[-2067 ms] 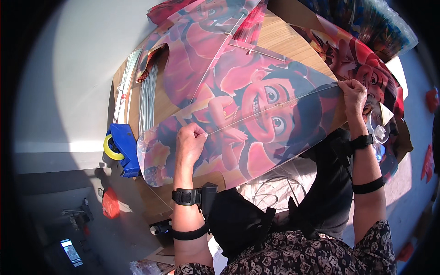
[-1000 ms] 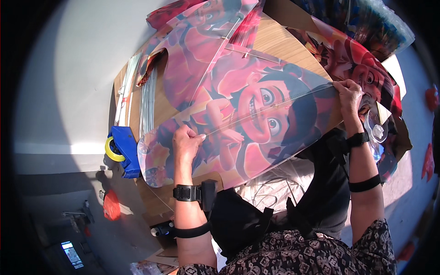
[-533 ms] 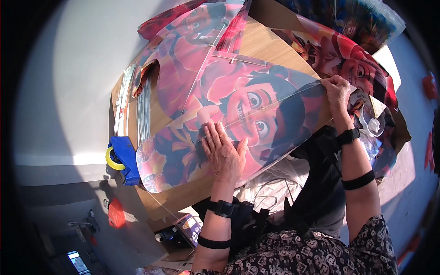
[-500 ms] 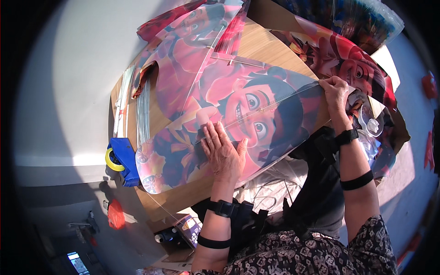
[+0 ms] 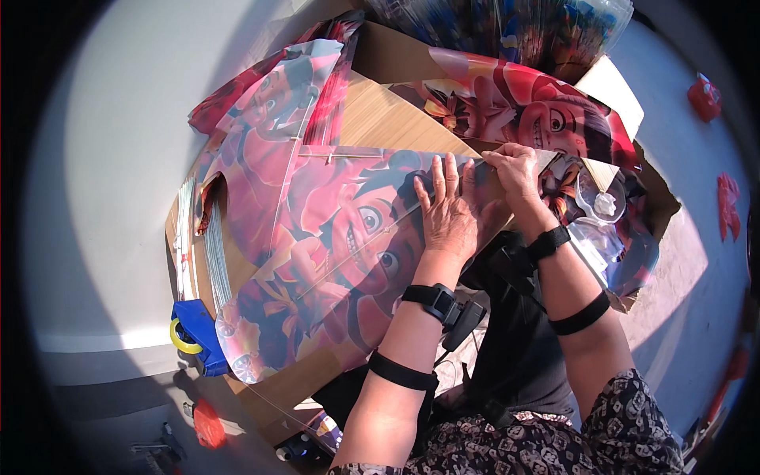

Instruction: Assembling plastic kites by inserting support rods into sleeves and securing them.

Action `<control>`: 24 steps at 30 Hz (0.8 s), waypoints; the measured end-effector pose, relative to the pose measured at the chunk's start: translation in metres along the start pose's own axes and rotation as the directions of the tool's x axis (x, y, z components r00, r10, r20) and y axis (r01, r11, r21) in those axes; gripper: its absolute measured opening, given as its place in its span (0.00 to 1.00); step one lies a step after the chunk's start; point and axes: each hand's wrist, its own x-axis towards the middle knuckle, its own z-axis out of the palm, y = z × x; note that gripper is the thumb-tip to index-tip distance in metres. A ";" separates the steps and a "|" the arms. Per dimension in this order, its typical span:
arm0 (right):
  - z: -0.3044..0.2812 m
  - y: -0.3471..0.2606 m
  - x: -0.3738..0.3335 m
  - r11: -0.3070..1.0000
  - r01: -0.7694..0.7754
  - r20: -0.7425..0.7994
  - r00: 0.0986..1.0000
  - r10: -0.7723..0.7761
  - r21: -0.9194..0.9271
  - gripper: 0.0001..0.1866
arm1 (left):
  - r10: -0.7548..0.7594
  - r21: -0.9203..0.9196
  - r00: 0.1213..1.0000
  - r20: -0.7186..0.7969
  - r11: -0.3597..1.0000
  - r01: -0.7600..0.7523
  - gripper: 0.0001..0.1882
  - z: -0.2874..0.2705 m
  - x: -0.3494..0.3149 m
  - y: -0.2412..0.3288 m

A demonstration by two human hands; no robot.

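A thin, translucent kite (image 5: 313, 269) printed with a red and black cartoon figure lies face down across a wooden table, slim rods running over it. My left hand (image 5: 450, 218) rests flat on its right part, fingers stretched toward the upper edge. Just beside it, my right hand (image 5: 513, 174) pinches the kite's right-hand corner between thumb and fingers. What exactly lies under the fingertips is hidden.
Bundles of thin white rods (image 5: 212, 252) lie at the table's left, by a blue tape dispenser (image 5: 204, 336). More printed kite sheets (image 5: 546, 103) are on the right, next to a clear plastic cup (image 5: 590, 194). Plastic-wrapped bundles (image 5: 570, 32) stand behind.
My left hand has slid from the middle of the kite to its right part, close to my right hand. My right hand still pinches the corner. The whole view has shifted.
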 end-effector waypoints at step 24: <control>-0.050 -0.076 -0.052 0.858 -0.146 0.294 0.956 -0.007 0.492 0.15 | 0.202 0.174 0.868 -0.453 0.975 -0.137 0.07 -0.069 0.018 0.027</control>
